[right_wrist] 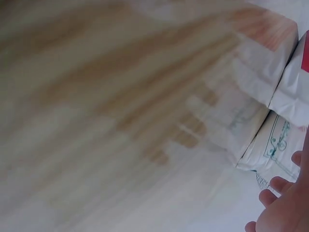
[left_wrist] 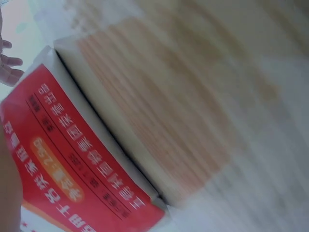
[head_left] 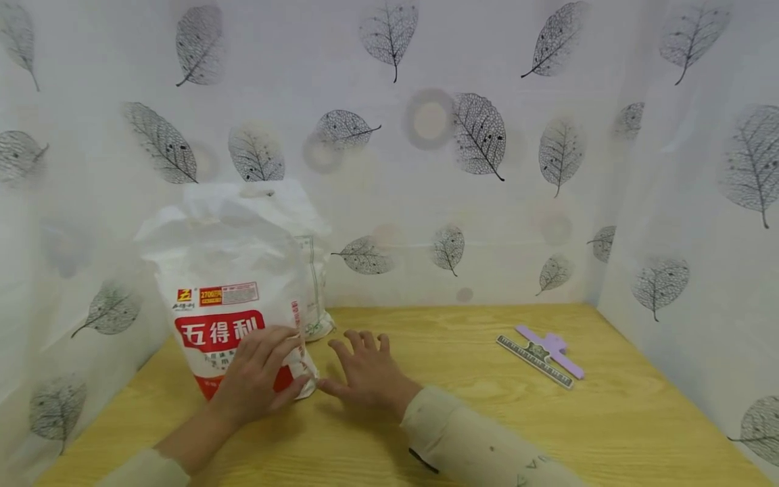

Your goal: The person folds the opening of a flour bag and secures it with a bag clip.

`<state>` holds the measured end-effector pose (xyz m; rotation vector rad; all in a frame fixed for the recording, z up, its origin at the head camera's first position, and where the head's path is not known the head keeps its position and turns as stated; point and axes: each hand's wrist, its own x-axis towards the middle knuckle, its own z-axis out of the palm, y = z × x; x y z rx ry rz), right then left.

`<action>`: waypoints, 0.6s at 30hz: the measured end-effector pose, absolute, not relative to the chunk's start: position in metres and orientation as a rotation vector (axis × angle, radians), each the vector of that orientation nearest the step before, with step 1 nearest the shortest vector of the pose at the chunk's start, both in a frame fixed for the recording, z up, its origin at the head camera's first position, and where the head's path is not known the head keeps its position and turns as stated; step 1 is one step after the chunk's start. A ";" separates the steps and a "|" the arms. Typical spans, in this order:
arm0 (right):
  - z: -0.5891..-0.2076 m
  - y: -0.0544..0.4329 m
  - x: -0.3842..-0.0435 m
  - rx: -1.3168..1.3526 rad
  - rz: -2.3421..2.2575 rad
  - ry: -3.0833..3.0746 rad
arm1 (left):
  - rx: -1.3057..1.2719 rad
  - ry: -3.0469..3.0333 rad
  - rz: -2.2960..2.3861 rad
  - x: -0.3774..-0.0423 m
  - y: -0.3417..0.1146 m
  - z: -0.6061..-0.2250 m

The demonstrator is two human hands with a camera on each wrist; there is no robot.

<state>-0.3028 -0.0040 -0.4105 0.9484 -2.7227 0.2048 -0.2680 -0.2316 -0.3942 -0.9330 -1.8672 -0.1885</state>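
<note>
A pale curtain (head_left: 292, 47) printed with dark skeleton leaves is hanging around a wood-grain tabletop (head_left: 608, 433). On it a Wudeli flour bag (head_left: 222, 291), white with red panels and labelled 2.5 kg, is standing upright, its top crumpling. My left hand (head_left: 258, 372) is resting against the lower front of the flour bag, its fingers lying long and loose over the print, thumb apart from them near the bottom right corner. My right hand (head_left: 368, 368) is hovering just right of the flour bag, fingers spreading apart; I cannot tell whether the thumb is touching the corner. A second white bag (head_left: 313, 270) with green print is standing directly behind the flour bag. Well to the right of the flour bag, a lilac clip (head_left: 556, 348) and a ruler-patterned strip (head_left: 535, 360) are lying side by side.
</note>
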 end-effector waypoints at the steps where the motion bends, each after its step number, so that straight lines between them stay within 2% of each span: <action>1: -0.410 -0.006 -0.303 0.955 0.191 -2.715 | -0.931 -1.867 -0.187 -0.268 -0.234 -0.394; 18: -0.409 -0.034 -0.298 0.943 -0.016 -2.682 | -0.912 -1.807 -0.184 -0.267 -0.261 -0.391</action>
